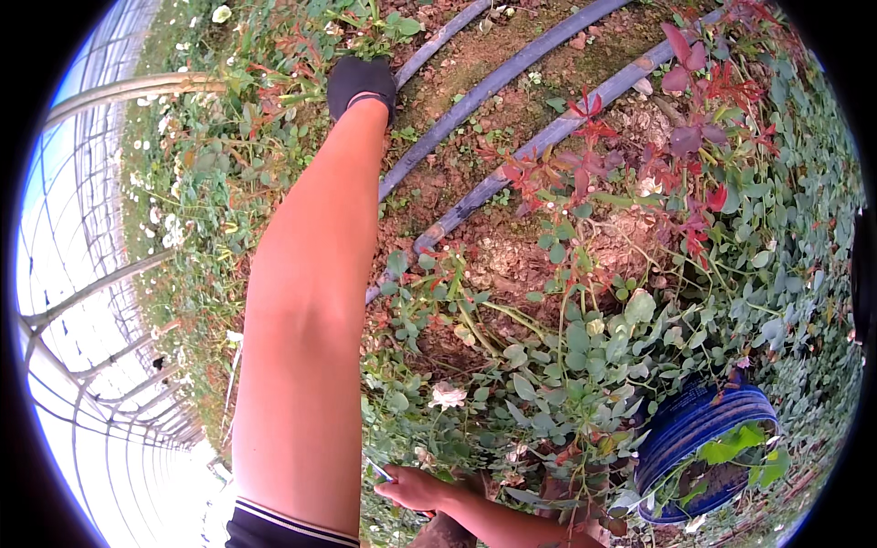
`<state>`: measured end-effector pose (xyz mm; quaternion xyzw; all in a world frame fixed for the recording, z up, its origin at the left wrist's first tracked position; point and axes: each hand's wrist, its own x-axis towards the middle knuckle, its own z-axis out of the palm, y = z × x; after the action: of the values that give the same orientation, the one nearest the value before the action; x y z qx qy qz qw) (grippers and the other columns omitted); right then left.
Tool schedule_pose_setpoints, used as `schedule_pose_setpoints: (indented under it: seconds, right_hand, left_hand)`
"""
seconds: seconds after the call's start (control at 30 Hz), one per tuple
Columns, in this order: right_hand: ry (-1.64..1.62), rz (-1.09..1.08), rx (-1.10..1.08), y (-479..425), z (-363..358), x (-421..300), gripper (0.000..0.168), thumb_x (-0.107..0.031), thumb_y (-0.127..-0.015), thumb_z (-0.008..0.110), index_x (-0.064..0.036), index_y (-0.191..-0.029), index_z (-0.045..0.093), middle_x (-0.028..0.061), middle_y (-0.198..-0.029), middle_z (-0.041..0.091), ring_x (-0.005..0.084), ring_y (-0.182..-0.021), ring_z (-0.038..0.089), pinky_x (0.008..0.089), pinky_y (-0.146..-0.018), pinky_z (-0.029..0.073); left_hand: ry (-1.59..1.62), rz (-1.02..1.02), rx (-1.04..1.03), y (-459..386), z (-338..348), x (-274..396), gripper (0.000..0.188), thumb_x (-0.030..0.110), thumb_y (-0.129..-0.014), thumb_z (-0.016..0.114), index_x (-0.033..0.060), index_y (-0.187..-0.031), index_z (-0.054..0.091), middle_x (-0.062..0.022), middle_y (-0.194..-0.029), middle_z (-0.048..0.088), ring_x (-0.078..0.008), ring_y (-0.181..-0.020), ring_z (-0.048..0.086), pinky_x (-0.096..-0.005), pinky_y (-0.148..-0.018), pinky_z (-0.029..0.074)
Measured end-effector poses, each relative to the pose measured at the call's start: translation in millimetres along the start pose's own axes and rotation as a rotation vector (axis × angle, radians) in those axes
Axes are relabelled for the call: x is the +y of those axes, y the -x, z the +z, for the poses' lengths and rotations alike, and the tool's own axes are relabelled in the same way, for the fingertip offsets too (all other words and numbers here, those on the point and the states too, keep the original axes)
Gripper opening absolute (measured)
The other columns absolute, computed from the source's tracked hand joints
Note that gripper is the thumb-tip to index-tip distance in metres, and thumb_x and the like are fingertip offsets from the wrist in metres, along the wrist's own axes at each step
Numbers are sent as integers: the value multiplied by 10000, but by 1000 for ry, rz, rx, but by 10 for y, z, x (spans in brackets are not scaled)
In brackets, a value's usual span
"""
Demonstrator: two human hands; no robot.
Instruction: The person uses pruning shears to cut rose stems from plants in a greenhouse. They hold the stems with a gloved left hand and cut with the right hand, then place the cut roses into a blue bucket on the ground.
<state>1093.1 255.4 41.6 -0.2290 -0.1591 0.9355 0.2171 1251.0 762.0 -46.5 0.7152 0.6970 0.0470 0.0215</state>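
Observation:
My left hand (pixel 362 85), in a black glove, reaches far out to the base of a leafy green plant (pixel 375 38) at the top. Its fingers are hidden behind the back of the glove, so whether they grip a stem cannot be seen. My bare right hand (pixel 411 488) is low in the view, among rose leaves. It is closed around a small cutting tool (pixel 378 470), seemingly pruning shears, with a metal blade and a bit of orange handle showing. A pale pink rose (pixel 447 396) blooms just above this hand.
Dark irrigation hoses (pixel 507 85) cross the reddish soil (pixel 479 130). Red-leaved rose shoots (pixel 589 161) rise on the right. A blue bucket (pixel 706 438) lies tilted among foliage, leafy stems at its mouth. Greenhouse frame poles (pixel 103 284) and white-flowered plants (pixel 171 229) line the left.

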Motion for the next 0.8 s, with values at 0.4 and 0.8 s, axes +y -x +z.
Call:
schedule_pose_setpoints:
  seconds: [0.4,0.8]
  right_hand:
    - [59,-11,10,61,14,-10,306,-344,-870,524,-53,-799,460,34,-575,500,153,-501,487,344,-486,377]
    - [73,12,33,-17,110,209,320,-344,-856,521,-28,-826,479,67,-607,529,189,-550,519,365,-544,404]
  left_hand:
    - [194,249,117,470,-498,-796,352,298,-710,610,33,-942,621,-196,-887,648,-359,-868,611,-405,-780,472]
    - [20,978,-417,729,-449,-624,546,112,-675,652,170,-1209,555,-97,-1159,584,-286,-1042,565,-350,-902,459]
